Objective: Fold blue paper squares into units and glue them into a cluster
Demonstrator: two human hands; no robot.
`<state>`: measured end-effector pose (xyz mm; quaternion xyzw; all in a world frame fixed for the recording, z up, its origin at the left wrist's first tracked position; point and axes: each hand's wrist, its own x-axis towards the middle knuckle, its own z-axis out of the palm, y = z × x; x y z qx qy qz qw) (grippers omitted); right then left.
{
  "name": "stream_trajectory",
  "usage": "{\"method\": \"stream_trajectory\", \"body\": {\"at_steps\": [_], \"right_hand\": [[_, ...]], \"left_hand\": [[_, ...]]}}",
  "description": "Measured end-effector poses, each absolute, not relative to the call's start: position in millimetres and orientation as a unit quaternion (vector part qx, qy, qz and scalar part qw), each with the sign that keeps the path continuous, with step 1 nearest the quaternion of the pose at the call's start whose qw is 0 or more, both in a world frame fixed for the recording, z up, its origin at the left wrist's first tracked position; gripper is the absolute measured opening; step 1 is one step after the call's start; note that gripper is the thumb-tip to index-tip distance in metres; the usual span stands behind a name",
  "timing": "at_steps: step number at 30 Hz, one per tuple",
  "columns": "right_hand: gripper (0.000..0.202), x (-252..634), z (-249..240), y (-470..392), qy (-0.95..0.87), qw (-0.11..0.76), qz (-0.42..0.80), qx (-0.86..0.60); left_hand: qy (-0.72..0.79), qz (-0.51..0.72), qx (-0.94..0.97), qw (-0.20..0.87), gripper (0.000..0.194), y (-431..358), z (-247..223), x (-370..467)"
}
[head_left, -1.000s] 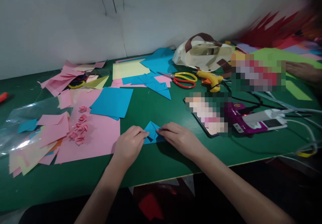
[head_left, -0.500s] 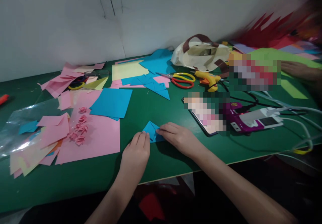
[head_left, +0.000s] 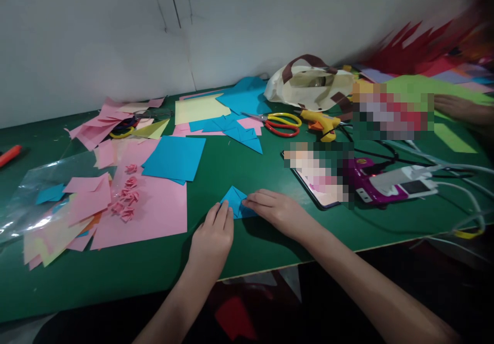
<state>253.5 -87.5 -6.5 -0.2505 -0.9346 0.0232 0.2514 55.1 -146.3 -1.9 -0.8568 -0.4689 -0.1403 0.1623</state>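
Note:
A small blue sheet of origami paper (head_left: 233,194), folded to a point at its far corner, lies on the green table (head_left: 231,164) in front of me. My left hand (head_left: 214,225) presses its closed fingertips on the left side of the paper. From the other side, my right hand (head_left: 276,209) holds the right corner, its fingers bunched together. Crease lines show between the two hands, while both lower corners are partly hidden under fingers. Left of my hands, a stack of blue squares (head_left: 177,157) rests on a large pink sheet (head_left: 162,212).
Several small folded pink paper flowers (head_left: 129,195) lie at left, beside paper scraps and a clear plastic bag (head_left: 23,205). Farther back are scissors (head_left: 283,125), a yellow glue gun (head_left: 322,122) and a cloth bag (head_left: 309,84). A phone (head_left: 316,182), purple power strip (head_left: 370,184) and another person's hand (head_left: 455,108) are at right.
My left fingertips have moved slightly up and over the folded blue paper, and its flap looks flatter. My right hand stays at the right corner. The whole view has shifted a little.

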Motion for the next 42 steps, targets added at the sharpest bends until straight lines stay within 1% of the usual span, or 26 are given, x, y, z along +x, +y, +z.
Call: {"method": "stream_trajectory", "body": {"at_steps": [7,14,25,27,33,39,42], "right_hand": [[0.029,247.8,0.0,-87.8,-0.942,0.255,-0.006,-0.218],[0.027,246.3,-3.3,-85.6,-0.933,0.275,0.046,-0.226],[0.028,246.6,-7.5,-83.6,-0.911,0.307,0.139,-0.238],[0.028,246.5,-7.8,-83.7,-0.912,0.309,0.131,-0.237],[0.027,246.6,-7.6,-85.4,-0.924,0.291,0.052,-0.243],[0.026,247.6,-5.5,-88.8,-0.928,0.268,0.041,-0.254],[0.027,248.1,-4.6,-89.4,-0.931,0.263,0.029,-0.252]], "left_hand": [[-0.484,-0.16,-0.849,0.142,0.03,-145.3,-1.3,55.5],[-0.514,-0.179,-0.833,0.098,0.029,-144.6,2.8,55.3],[-0.513,-0.173,-0.835,0.101,0.031,-145.9,2.8,56.4],[-0.515,-0.171,-0.834,0.098,0.031,-145.4,3.2,55.9],[-0.51,-0.149,-0.841,0.103,0.034,-145.0,4.9,58.2],[-0.506,-0.126,-0.845,0.118,0.032,-147.2,4.0,61.5],[-0.507,-0.108,-0.846,0.121,0.037,-149.6,1.2,61.4]]}}
